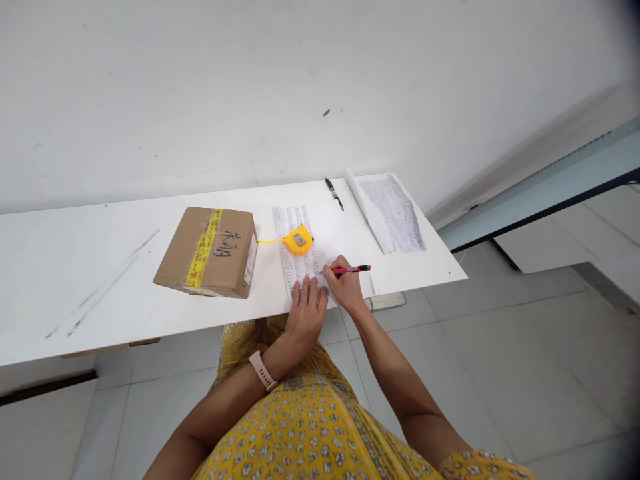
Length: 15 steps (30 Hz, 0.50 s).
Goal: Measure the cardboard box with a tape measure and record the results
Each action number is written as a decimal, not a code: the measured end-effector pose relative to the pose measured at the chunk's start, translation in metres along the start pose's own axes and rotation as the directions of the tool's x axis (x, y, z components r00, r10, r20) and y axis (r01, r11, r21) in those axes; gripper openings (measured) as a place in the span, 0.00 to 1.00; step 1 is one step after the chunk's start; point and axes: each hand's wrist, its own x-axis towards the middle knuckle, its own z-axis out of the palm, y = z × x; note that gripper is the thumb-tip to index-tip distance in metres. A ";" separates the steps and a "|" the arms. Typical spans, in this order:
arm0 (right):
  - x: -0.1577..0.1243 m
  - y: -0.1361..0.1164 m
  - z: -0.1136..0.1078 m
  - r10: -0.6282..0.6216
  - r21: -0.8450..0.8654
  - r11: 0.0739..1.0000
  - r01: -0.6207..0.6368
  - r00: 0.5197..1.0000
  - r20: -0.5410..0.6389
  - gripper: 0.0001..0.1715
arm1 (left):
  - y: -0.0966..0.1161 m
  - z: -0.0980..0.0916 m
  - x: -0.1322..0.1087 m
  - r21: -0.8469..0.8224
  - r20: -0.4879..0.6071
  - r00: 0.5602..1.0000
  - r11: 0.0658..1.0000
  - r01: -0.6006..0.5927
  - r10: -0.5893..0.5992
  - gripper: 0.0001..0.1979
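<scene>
My right hand (345,285) grips a red pen (354,269), its tip against a sheet of paper (327,237) covered in rows of writing on its left part. Flat on the lower edge of that sheet lies my left hand (306,313), fingers stretched out. A yellow tape measure (299,241) rests on the paper above both hands. Its yellow strap runs left toward a cardboard box (225,253) with yellow printed tape and dark handwriting on top.
A black pen (334,193) lies near the back edge of the white table (115,267). To its right is an open pad (393,213) with a densely written page. A white wall (250,100) rises behind the table.
</scene>
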 end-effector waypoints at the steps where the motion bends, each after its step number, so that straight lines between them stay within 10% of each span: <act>1: 0.000 0.000 0.000 0.000 0.003 1.000 0.000 1.000 0.001 0.14 | 0.000 0.000 0.000 -0.003 0.000 1.000 1.000 0.003 -0.003 0.20; 15: -0.001 0.004 0.001 -0.007 -0.004 1.000 0.007 1.000 -0.007 0.13 | 0.001 0.002 -0.001 -0.023 0.012 1.000 1.000 0.013 -0.013 0.20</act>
